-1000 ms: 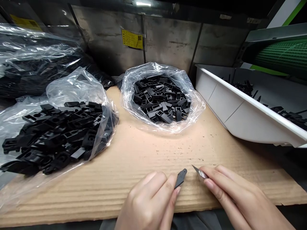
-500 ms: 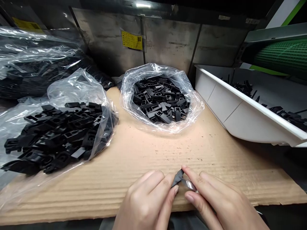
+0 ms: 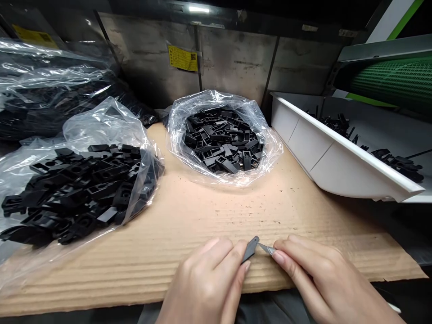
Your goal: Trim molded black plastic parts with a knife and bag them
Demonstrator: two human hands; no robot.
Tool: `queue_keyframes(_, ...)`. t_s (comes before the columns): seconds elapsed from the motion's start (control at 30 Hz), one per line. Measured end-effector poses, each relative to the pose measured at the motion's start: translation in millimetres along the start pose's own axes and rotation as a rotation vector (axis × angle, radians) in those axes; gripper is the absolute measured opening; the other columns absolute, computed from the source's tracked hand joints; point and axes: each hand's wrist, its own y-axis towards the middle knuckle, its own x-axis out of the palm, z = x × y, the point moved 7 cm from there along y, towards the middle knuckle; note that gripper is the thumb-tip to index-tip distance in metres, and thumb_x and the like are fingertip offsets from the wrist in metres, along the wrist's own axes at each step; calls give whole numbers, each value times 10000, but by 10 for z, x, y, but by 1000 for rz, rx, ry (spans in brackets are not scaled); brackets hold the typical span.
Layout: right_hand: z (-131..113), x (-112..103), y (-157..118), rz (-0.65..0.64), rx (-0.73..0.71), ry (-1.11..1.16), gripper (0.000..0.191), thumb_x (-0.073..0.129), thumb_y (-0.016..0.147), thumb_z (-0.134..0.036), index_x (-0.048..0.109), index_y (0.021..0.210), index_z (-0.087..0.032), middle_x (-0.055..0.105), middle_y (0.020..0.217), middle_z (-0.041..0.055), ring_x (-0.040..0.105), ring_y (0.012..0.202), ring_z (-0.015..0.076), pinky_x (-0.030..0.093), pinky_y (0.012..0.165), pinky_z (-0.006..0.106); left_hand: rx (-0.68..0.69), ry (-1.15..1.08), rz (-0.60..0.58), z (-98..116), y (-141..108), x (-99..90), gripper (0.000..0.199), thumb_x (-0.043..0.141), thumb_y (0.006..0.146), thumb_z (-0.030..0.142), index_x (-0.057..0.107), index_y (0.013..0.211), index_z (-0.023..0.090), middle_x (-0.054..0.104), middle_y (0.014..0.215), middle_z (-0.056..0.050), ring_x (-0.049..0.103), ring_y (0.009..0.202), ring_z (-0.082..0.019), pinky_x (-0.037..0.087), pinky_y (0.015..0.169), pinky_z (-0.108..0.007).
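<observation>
Head view: left hand (image 3: 205,288) pinching part (image 3: 250,249); right hand (image 3: 324,281) pinching blade (image 3: 266,248), now drawn back, tip touching part's end, trimming under way.

Dim bench, lit from above at the far side

A strip lamp (image 3: 199,9) at the far top edge throws a warm pool on the cardboard (image 3: 189,211); glare streaks the plastic bags (image 3: 101,126) on the left. Far corners fall dark, straight edges bow toward the frame's sides, and focus is sharp throughout.
</observation>
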Motion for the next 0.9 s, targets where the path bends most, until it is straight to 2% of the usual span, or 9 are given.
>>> queue_keyframes(0.3, -21, -24, 29, -15, -56, -40, 237, 324, 877, -238, 512, 733, -242, 576, 644, -24, 568, 554, 123, 430, 518, 231, 5, 11, -48, -18, -36, 19, 235, 405, 841, 96, 546, 1026, 129, 589, 689, -41, 556, 607, -171, 458, 525, -265)
queue_keyframes(0.57, -49, -7, 16, 35, -16, -109, 261, 320, 877, -261, 501, 690, -247, 564, 608, -28, 565, 514, 130, 400, 472, 230, 76, 32, -20, -9, -33, 27, 215, 400, 827, 74, 570, 958, 90, 588, 647, -56, 557, 560, -181, 472, 468, -279)
queue_keyframes(0.7, -109, -1, 105, 91, -15, -164, 269, 322, 874, -253, 478, 655, -240, 560, 588, -39, 562, 496, 129, 374, 454, 227, 82, 38, -2, 7, -28, 11, 210, 403, 820, 68, 568, 949, 76, 596, 662, -68, 562, 573, -193, 489, 483, -305)
queue_keyframes(0.8, -38, -78, 145, 185, 50, -245, 283, 329, 875, -278, 490, 647, -230, 563, 571, -22, 567, 488, 150, 351, 441, 245, 78, 28, -17, 13, -32, 5, 214, 399, 819, 64, 574, 942, 83, 595, 670, -69, 566, 591, -197, 488, 495, -303)
queue_keyframes(0.9, 38, -136, 124, 205, 66, -246, 301, 317, 883, -283, 489, 644, -224, 555, 567, -21, 562, 486, 141, 364, 451, 247, 64, 17, -30, 5, -33, 2, 229, 395, 815, 61, 573, 955, 95, 591, 665, -60, 563, 585, -191, 482, 492, -294)
